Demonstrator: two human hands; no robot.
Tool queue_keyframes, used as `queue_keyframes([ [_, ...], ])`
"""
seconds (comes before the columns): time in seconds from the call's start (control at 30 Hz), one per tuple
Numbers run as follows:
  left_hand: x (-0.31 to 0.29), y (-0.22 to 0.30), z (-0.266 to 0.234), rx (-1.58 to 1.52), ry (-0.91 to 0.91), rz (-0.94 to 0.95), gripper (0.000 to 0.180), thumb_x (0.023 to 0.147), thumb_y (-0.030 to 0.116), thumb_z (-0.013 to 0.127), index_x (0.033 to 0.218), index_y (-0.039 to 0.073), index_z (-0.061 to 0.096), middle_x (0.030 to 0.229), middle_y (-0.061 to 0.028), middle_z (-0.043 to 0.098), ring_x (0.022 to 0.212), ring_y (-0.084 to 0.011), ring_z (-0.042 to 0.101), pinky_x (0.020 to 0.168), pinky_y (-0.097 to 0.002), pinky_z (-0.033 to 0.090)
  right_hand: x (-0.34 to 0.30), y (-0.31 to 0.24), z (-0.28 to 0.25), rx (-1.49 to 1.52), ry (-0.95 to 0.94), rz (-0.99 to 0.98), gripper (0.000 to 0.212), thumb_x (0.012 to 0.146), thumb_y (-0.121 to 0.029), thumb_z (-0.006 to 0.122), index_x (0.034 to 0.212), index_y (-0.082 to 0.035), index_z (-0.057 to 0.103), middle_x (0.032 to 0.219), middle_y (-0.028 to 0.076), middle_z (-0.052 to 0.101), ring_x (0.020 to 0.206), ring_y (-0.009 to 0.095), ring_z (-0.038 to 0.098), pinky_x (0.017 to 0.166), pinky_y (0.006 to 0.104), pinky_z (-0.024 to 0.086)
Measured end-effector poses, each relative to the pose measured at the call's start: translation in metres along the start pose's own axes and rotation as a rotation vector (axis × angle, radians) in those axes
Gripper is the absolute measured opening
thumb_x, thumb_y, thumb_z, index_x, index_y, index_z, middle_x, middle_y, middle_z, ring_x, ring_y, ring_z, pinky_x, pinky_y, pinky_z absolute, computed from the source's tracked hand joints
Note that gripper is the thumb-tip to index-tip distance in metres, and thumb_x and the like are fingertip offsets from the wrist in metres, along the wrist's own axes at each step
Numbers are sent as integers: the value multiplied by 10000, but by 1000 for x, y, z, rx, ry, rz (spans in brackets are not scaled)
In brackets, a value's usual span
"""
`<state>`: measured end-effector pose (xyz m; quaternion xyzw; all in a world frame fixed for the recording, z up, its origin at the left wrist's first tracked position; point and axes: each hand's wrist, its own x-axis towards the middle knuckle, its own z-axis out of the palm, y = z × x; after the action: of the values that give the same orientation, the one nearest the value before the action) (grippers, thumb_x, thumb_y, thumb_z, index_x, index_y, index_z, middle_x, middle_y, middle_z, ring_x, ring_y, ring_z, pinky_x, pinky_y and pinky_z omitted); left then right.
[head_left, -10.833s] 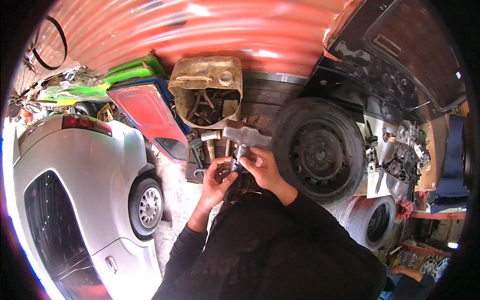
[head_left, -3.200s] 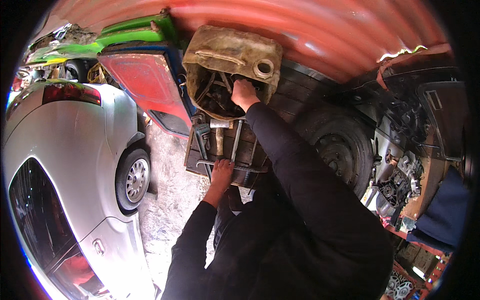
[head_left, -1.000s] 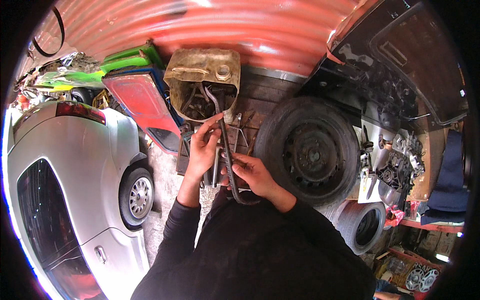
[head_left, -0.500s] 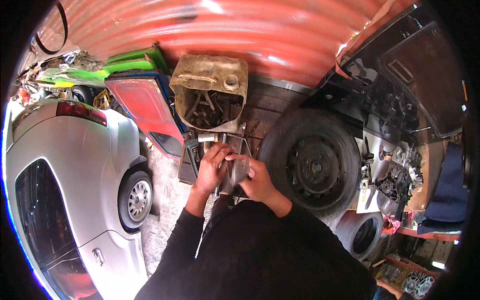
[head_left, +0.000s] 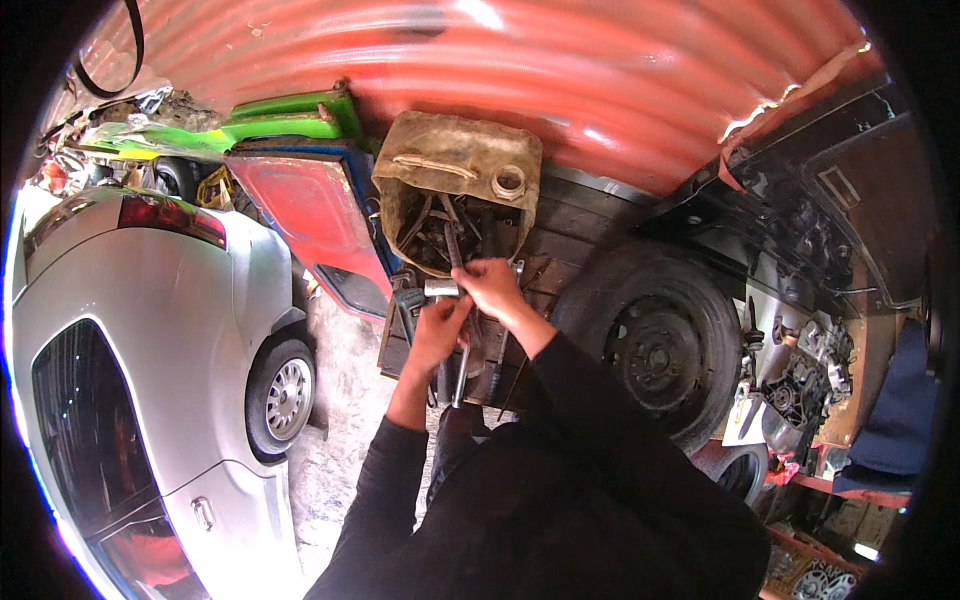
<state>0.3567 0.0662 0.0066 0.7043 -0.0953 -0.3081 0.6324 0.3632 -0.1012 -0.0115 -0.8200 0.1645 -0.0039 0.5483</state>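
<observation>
Before the stained tan, cut-open plastic canister (head_left: 450, 150), the left hand (head_left: 438, 335) and right hand (head_left: 494, 290) grasp a long, dark metal bar (head_left: 453, 246), whose upper end could snag the opening's rim if swung sideways.

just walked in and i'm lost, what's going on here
A person holds a long dark tool, its exact kind unclear, with the left grip lower and the right grip higher. Just beyond is a cut-open container with metal pieces inside. A hammer lies close by; a wheel is to the right, a silver car to the left.
</observation>
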Motion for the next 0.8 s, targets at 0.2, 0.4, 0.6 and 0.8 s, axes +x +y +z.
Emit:
queue_keyframes([
  [0.2, 118, -1, -39, 363, -100, 18, 313, 893, 234, 801, 937, -66, 723, 743, -89, 698, 640, -142, 664, 590, -312, 575, 101, -8, -3, -334, 64, 61, 441, 840, -445, 756, 803, -6, 770, 797, 251, 713, 855, 438, 717, 792, 508, 571],
  [0.4, 218, -36, -58, 610, -174, 65, 308, 864, 254, 772, 930, -46, 754, 815, -147, 761, 708, -218, 756, 637, -368, 599, 170, 25, 18, -553, 178, 22, 640, 825, -425, 772, 1324, -46, 643, 1373, 225, 631, 1254, 389, 612, 1037, 440, 498],
  [0.6, 232, -13, -49, 624, -235, -299, 324, 906, 264, 755, 1086, -6, 758, 1092, -131, 771, 843, -252, 759, 664, -353, 627, 186, 27, 14, -413, -234, 328, 762, 783, -437, 797, 1421, -82, 577, 1357, 238, 639, 1227, 396, 626, 1012, 425, 503],
  [0.8, 193, 1, -45, 831, -127, -75, 597, 873, 515, 718, 1190, 8, 720, 1125, -240, 733, 1090, -402, 692, 939, -453, 554, 137, 33, -3, -216, 54, -33, 560, 882, -336, 755, 1329, -19, 634, 1191, 209, 722, 1093, 337, 707, 949, 411, 552],
])
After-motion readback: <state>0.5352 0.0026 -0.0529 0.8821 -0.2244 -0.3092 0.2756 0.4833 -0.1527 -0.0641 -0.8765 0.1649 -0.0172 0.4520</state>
